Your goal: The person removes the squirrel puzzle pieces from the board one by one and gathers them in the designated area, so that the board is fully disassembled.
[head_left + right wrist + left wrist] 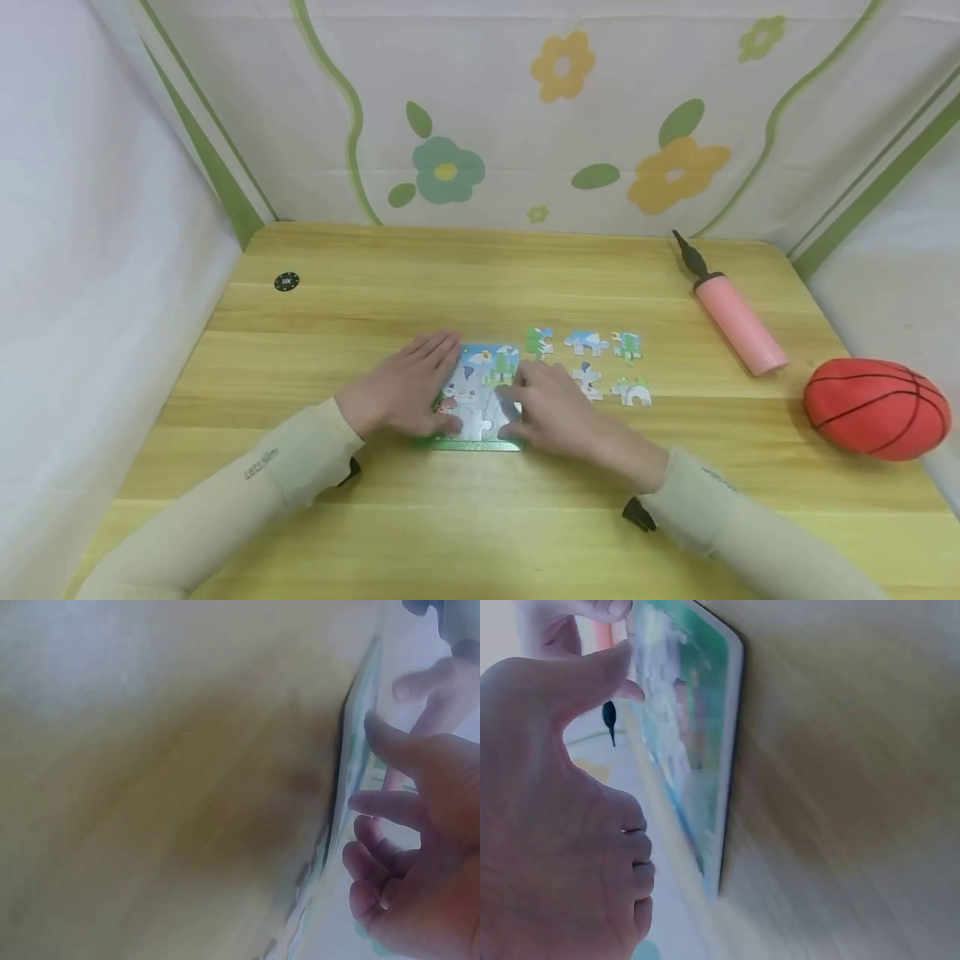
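Observation:
A small jigsaw puzzle board point(480, 446) with a green border lies on the table, its picture showing a grey cartoon animal, trees and sky. My left hand point(408, 383) rests along the board's left side, fingers fairly straight, its thumb over the lower left of the picture. From the right, my right hand point(558, 408) reaches over the board. Its index finger and thumb touch the picture a short way apart, while the other fingers curl loosely, as the right wrist view shows. Loose puzzle pieces, among them a tree piece point(627, 346) and a grey piece point(632, 392), lie beside the right hand.
A pink hand pump point(738, 325) with a black nozzle lies at the right. Near the table's right edge sits a red ball point(877, 408) with black lines. A black round chip point(287, 282) is at the far left. Behind the table hangs a flowered curtain point(525, 125).

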`<state>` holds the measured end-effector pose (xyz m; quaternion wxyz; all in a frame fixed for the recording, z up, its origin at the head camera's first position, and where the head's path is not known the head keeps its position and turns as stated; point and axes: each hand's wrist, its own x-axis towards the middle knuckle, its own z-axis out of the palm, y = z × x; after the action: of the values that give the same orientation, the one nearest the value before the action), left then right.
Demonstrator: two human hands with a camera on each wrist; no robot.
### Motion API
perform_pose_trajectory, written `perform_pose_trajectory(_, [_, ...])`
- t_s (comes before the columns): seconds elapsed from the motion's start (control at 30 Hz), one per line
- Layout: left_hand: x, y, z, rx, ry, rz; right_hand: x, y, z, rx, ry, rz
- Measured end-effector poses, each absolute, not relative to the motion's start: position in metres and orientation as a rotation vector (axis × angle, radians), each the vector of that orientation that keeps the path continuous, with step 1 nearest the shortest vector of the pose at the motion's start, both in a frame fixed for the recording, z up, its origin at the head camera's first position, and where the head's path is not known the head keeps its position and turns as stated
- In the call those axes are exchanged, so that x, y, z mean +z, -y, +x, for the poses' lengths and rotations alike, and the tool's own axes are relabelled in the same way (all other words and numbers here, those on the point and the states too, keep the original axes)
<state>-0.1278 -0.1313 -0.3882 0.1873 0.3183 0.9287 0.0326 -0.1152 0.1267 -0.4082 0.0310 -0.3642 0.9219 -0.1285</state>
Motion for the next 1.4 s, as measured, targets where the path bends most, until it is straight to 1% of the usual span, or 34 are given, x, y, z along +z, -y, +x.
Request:
perform_pose_trajectory(0.33, [-0.405, 0.126, -0.138, 0.021, -2.593, 0.883, -0.414, -0.119, -0.114, -0.437, -2.823, -1.107])
perform_pose_trajectory(0.83, [-0.404, 0.123, -0.137, 0.050, -2.585, 0.854, -0.413, -0.112, -0.109, -0.456, -2.847, -0.999])
perform_pose_trajectory(0.93, [-0.403, 0.123, -0.136, 0.054, -2.581, 0.845, -0.413, -0.110, -0.105, -0.458, -2.874, -1.041])
perform_pose_trajectory(1.07, [-0.403, 0.123, -0.136, 0.049, -2.581, 0.835, -0.411, -0.109, -0.099, -0.431, -2.903, -1.196])
perform_pose_trajectory(1.17, [-0.403, 0.123, -0.136, 0.059, -2.580, 0.832, -0.408, -0.109, -0.096, -0.487, -2.857, -1.257])
perform_pose_trajectory(1.4, [-0.404, 0.122, -0.137, 0.057, -2.576, 0.845, -0.391, -0.122, -0.097, -0.715, -2.754, -1.222])
